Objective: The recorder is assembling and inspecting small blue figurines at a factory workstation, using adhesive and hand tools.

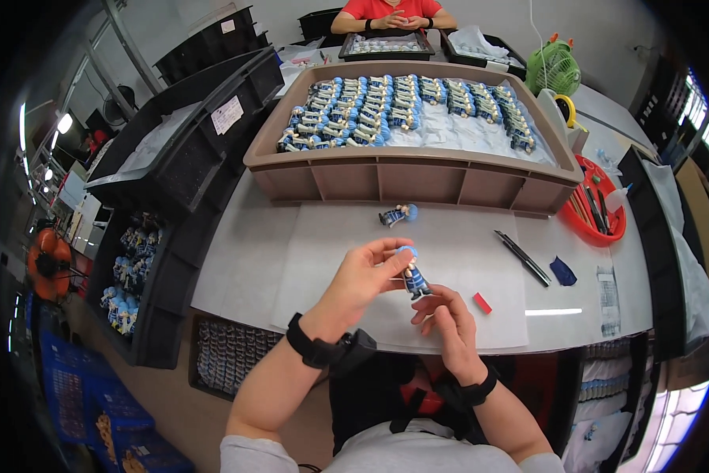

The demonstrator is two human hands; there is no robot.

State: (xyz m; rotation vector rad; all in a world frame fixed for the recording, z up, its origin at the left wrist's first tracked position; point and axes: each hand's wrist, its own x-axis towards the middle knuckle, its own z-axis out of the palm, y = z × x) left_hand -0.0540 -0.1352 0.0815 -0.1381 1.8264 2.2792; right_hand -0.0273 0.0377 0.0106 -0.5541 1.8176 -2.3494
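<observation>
A small figurine (416,282) with light blue hair and a dark blue striped outfit is held above the white work surface. Thumb and fingers of my left hand (358,277) pinch it around the head, and its feet point down toward my right hand (447,319). That hand is half curled with its fingers apart, close by the feet; whether a fingertip touches them is hard to see. Beyond both hands a second blue-haired figurine (398,215) lies on its side on the table, just in front of a large brown tray (417,177).
Rows of similar figurines lie in the brown tray. To the right are a black pen (522,258), a red block (481,303), a dark blue scrap (562,271) and a red tool basket (618,225). Black crates (185,150) stand left. A person in red (391,14) sits opposite.
</observation>
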